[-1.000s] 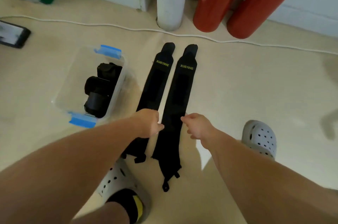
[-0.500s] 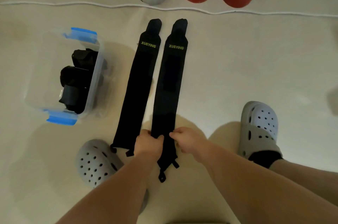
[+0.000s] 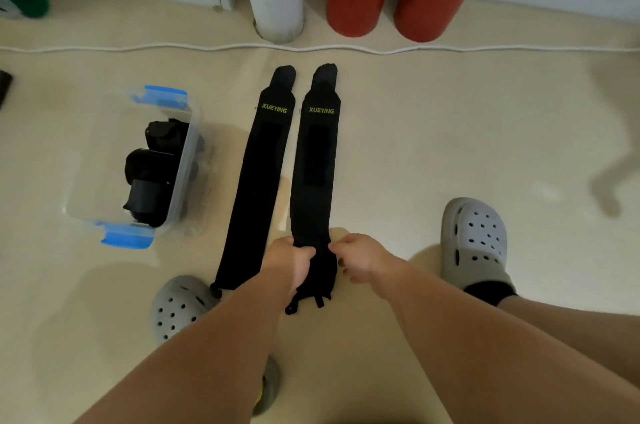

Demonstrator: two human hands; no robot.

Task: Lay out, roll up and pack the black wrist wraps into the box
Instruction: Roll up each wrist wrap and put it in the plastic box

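Pinching the near end of a flat wrist wrap (image 3: 315,164) with left hand (image 3: 289,261) and right hand (image 3: 360,259), one per edge. Just left, a second wrap (image 3: 258,181) flat on the floor (image 3: 450,146); farther left, the box (image 3: 183,177) holding rolled wraps (image 3: 150,177).

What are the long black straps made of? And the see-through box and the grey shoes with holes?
The black wrist wraps look like soft, matte woven fabric: they lie limp and flat, and one bunches at its near end. The box looks like clear, glossy hard plastic you can see through, with blue clips. The grey clogs seem moulded foam or rubber; I cannot tell which.
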